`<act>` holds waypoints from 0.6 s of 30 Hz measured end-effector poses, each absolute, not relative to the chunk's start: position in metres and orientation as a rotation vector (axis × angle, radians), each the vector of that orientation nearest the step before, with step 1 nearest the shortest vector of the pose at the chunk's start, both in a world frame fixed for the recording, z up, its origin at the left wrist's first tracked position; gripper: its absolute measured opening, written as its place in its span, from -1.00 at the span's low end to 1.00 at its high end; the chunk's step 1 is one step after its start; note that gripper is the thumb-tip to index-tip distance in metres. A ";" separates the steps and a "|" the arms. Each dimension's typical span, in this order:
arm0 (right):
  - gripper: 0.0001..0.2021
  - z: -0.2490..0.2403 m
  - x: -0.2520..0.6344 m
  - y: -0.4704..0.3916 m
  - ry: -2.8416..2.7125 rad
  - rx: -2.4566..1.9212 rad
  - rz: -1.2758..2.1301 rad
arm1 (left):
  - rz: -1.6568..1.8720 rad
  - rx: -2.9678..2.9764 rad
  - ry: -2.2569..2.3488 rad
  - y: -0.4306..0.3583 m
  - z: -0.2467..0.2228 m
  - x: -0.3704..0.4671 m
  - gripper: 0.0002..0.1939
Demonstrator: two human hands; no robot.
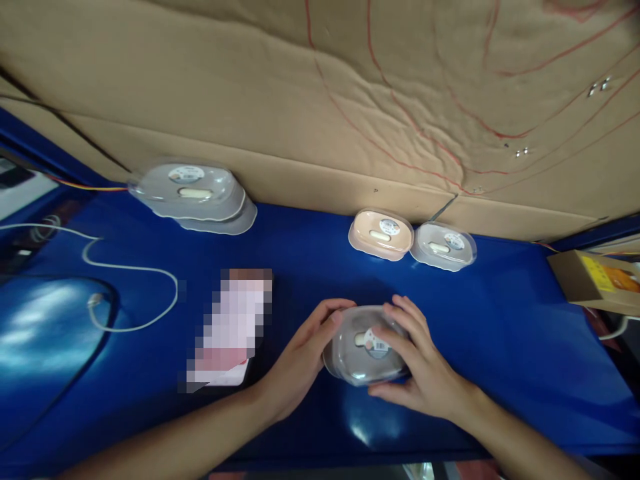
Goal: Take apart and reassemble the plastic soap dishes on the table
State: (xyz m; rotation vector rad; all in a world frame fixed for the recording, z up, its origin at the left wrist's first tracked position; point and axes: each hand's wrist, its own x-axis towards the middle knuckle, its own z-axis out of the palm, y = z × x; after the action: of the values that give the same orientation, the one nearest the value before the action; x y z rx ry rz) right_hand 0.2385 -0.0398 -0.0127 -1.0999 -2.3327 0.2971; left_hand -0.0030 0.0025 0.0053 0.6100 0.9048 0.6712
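A grey plastic box with a clear lid (357, 363) is between my hands, over the blue table. Its lid carries a pale oblong handle and a round label with a barcode. My left hand (307, 350) grips the box's left side, thumb on top and fingers at the far edge. From the right, my right hand (417, 360) spans the lid, one finger on the label and the thumb at the near edge. Both hands are closed on the box. Its underside is hidden, so I cannot tell whether it rests on the table.
A phone (230, 333), blurred out, lies left on the blue table (300, 267). Along the cardboard wall (250, 87) stand stacked grey boxes (195, 193), a peach box (381, 235) and another grey box (443, 247). A white cable (145, 270) curls at left; a cardboard box (595, 280) sits right.
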 end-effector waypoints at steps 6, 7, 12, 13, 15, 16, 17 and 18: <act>-0.09 -0.015 0.244 -0.034 -2.399 -1.155 0.468 | 0.669 0.613 0.847 0.001 0.002 -0.003 -0.54; -0.09 -0.014 0.244 -0.033 -2.393 -1.151 0.471 | 0.668 0.627 0.840 0.001 0.001 -0.004 -0.55; -0.08 -0.015 0.246 -0.030 -2.372 -1.138 0.475 | 0.671 0.661 0.842 0.001 0.000 -0.004 -0.55; -0.07 -0.015 0.247 -0.030 -2.375 -1.135 0.479 | 0.666 0.651 0.842 0.001 0.001 -0.004 -0.56; -0.05 -0.016 0.247 -0.029 -2.383 -1.125 0.492 | 0.658 0.657 0.853 0.002 0.001 -0.003 -0.59; -0.04 -0.016 0.247 -0.028 -2.385 -1.118 0.503 | 0.657 0.684 0.864 0.003 0.001 -0.003 -0.60; -0.05 -0.016 0.247 -0.028 -2.382 -1.112 0.517 | 0.660 0.735 0.882 0.004 0.001 -0.004 -0.62; -0.07 -0.017 0.247 -0.028 -2.372 -1.109 0.531 | 0.674 0.809 0.906 0.005 0.001 -0.005 -0.64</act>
State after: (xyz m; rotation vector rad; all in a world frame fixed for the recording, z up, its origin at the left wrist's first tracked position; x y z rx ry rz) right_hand 0.2469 -0.0282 -0.0167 -1.1089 -2.3725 0.5306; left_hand -0.0047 0.0051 0.0008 0.8095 0.9059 0.6744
